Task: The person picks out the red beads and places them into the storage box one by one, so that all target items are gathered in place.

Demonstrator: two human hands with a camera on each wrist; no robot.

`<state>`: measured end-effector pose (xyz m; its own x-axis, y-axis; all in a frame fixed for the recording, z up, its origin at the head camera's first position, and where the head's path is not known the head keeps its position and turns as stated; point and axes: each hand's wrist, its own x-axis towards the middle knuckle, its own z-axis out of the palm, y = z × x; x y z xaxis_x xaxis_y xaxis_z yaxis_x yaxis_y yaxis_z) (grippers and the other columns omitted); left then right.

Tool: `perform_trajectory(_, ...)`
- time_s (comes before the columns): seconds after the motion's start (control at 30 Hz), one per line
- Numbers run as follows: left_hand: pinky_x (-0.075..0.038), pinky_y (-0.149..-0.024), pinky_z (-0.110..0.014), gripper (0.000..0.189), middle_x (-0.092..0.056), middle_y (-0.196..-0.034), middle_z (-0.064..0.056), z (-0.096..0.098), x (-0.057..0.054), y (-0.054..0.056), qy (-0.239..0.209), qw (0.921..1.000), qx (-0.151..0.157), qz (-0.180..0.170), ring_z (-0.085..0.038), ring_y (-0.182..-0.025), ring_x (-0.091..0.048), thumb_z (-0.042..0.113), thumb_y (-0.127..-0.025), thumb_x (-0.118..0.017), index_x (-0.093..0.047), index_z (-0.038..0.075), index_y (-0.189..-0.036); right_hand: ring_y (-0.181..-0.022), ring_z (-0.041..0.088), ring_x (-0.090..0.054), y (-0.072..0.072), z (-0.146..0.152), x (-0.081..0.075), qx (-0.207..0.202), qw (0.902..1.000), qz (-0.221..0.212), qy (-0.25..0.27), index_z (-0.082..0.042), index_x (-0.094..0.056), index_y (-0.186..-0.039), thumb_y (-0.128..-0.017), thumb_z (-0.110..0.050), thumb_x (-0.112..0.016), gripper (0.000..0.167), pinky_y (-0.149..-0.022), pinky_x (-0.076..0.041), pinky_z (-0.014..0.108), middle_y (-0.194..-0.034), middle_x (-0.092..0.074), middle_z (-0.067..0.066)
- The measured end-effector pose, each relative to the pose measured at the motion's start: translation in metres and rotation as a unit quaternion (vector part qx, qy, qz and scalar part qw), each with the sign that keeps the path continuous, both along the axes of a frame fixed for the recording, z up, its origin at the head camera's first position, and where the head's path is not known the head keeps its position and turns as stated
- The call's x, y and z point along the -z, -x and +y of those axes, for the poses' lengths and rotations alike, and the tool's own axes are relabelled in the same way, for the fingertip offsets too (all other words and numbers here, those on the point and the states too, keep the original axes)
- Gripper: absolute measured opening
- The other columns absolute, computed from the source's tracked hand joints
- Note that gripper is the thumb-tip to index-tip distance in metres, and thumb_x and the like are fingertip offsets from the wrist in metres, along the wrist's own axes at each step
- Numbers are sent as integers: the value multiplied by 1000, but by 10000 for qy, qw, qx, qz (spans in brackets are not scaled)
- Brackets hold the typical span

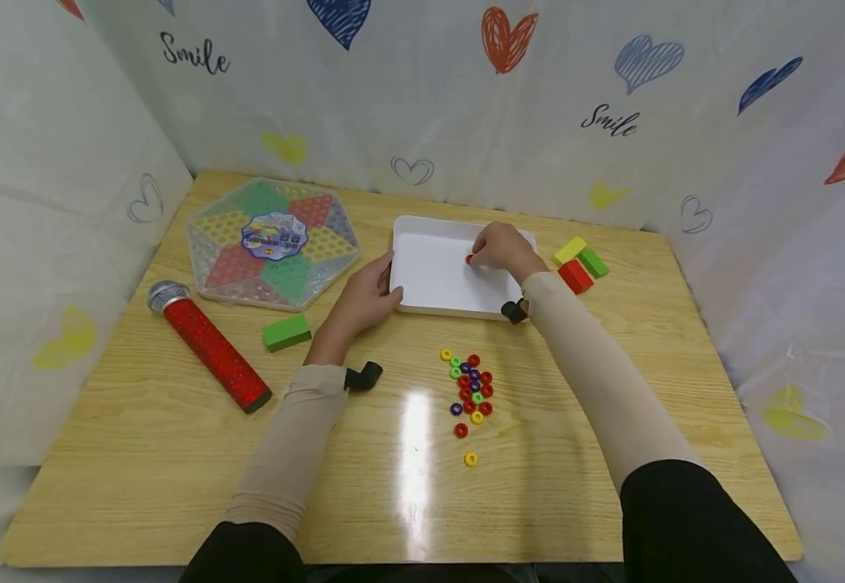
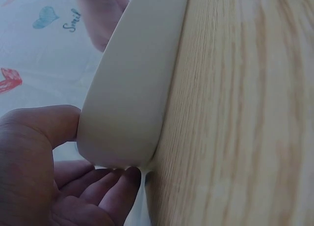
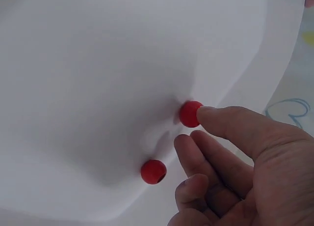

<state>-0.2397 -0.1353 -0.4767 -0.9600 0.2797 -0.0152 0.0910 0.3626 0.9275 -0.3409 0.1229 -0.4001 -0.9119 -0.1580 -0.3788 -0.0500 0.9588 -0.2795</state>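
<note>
A shallow white tray [image 1: 430, 267] lies on the table. My left hand [image 1: 364, 300] grips its left end near the front corner, and in the left wrist view the thumb lies against the tray's side [image 2: 130, 83] with the fingers curled under the corner. Over the tray's right part is my right hand [image 1: 503, 247]. Two red beads are inside in the right wrist view: the thumb tip touches one red bead [image 3: 190, 114], with the visible fingertips a little apart from it. The other red bead [image 3: 153, 172], with a hole showing, sits apart from the hand.
Small coloured rings [image 1: 486, 377] lie scattered before the tray. Left are a red microphone [image 1: 211, 348], a green block [image 1: 286, 332] and a hexagonal game box [image 1: 236, 267]. A red block [image 1: 575, 277], a yellow block [image 1: 570, 249] and another green block [image 1: 595, 262] stand right.
</note>
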Motion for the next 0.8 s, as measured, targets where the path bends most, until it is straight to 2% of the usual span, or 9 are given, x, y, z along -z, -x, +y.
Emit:
perform_trajectory(0.33,-39,-121,-35,74,-23,-168,-12,2,1,0,25,10000,24,28,-22,-153,-30,14,-102,-57,-16,6,-163,-106,27,-62,-17,3,-14,-238,9992,216,237,-5,-73,-122,-93,-23,-70,34,-90,-57,42,-123,-70,12)
perform_trajectory(0.6,-38,-121,-36,75,-23,-168,-12,2,-2,-1,22,10000,-4,-37,-22,-153,-30,14,-101,-58,-16,7,-163,-96,26,-61,-41,2,-19,-411,9969,444,501,-6,-76,-113,-92,-19,-70,25,-84,-55,38,-109,-73,11)
perform_trajectory(0.8,-38,-121,-35,75,-21,-169,-10,3,-3,-2,35,9999,-35,-115,-21,-154,-28,15,-102,-58,-15,8,-163,-95,25,-64,-66,8,-22,-784,9911,753,767,-5,-76,-113,-91,-18,-74,26,-82,-57,39,-106,-74,10)
